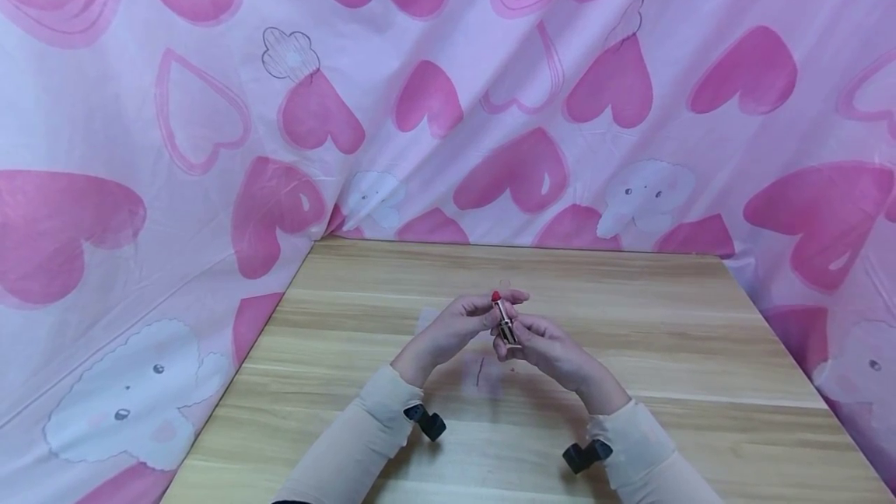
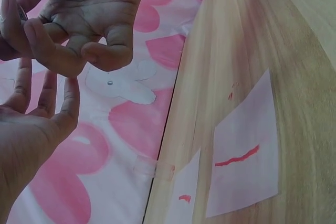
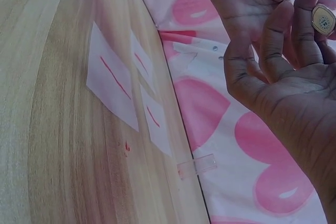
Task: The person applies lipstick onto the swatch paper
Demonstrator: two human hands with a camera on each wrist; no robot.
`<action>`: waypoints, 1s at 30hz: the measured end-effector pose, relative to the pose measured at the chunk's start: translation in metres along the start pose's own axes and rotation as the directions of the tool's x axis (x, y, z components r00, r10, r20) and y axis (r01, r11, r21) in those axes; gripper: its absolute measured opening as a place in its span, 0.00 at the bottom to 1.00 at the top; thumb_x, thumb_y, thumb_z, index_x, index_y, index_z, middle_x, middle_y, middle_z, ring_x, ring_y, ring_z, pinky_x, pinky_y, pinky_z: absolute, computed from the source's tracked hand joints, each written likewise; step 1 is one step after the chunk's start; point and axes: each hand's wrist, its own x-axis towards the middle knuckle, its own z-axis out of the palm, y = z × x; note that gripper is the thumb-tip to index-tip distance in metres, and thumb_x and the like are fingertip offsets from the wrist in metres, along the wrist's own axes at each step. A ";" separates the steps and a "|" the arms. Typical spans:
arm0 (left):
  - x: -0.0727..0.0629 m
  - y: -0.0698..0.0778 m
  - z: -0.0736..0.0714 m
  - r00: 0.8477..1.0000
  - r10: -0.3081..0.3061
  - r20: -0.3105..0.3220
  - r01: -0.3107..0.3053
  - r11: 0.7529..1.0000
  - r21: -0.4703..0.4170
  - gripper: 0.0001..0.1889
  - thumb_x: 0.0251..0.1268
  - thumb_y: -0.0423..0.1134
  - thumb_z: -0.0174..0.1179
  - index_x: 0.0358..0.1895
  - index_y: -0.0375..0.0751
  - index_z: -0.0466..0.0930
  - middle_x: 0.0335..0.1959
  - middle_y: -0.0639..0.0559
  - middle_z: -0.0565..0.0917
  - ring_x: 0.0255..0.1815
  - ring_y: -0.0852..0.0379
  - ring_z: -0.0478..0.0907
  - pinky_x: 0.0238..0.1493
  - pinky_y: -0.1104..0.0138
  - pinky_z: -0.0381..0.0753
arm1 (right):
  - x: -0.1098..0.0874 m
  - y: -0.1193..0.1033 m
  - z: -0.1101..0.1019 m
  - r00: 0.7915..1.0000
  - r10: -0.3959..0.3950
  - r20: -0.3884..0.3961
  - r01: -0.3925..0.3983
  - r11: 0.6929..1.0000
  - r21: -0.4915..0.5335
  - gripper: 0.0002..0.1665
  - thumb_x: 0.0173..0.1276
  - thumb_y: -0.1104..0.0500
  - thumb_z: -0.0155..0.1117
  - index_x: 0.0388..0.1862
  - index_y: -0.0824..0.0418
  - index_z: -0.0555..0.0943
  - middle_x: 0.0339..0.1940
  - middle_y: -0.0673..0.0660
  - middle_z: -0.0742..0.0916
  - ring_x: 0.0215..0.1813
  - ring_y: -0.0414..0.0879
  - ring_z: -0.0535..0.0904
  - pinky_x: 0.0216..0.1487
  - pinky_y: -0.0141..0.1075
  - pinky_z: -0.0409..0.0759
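Note:
A lipstick (image 1: 502, 323) with its red tip raised is held upright, slightly tilted, between both hands above the table. My left hand (image 1: 458, 325) holds its upper part, thumb against the tube and fingers reaching behind. The right hand (image 1: 553, 347) grips the dark lower part with curled fingers. In the right wrist view, the gold base end of the lipstick (image 3: 324, 20) shows beside the right fingers. Below lie pale paper pieces: a larger one (image 3: 107, 82) and two smaller ones (image 3: 140, 64), each with a red stroke.
A small transparent piece (image 2: 153, 168) lies on the wooden table (image 1: 336, 403) beyond the hands. Red smudges (image 3: 127, 148) mark the wood near the papers. Pink heart-patterned cloth (image 1: 511, 169) hangs around the table's back and sides.

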 end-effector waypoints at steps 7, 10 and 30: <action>0.002 -0.003 0.002 0.998 0.041 -0.045 -0.041 0.999 -0.003 0.11 0.70 0.49 0.61 0.48 0.54 0.89 0.70 0.36 0.70 0.77 0.45 0.59 0.76 0.50 0.51 | 0.001 -0.002 0.002 1.000 0.000 -0.020 0.000 1.000 0.018 0.19 0.85 0.57 0.41 0.56 0.58 0.80 0.41 0.52 0.82 0.48 0.44 0.78 0.58 0.42 0.77; 0.002 -0.003 0.003 0.994 0.077 -0.073 -0.076 0.997 0.017 0.13 0.68 0.50 0.63 0.46 0.49 0.89 0.69 0.38 0.72 0.75 0.47 0.61 0.74 0.50 0.54 | 0.001 -0.001 0.001 1.000 -0.012 -0.020 0.012 1.000 0.009 0.20 0.85 0.58 0.40 0.58 0.58 0.80 0.42 0.52 0.81 0.48 0.44 0.78 0.58 0.41 0.77; 0.005 0.002 0.009 0.978 0.019 -0.207 0.001 0.995 0.097 0.24 0.72 0.47 0.61 0.53 0.24 0.82 0.63 0.48 0.78 0.70 0.51 0.68 0.65 0.54 0.67 | -0.001 0.000 0.004 0.987 -0.021 -0.162 0.004 0.994 -0.106 0.18 0.84 0.57 0.44 0.62 0.59 0.77 0.43 0.53 0.82 0.50 0.43 0.77 0.59 0.40 0.77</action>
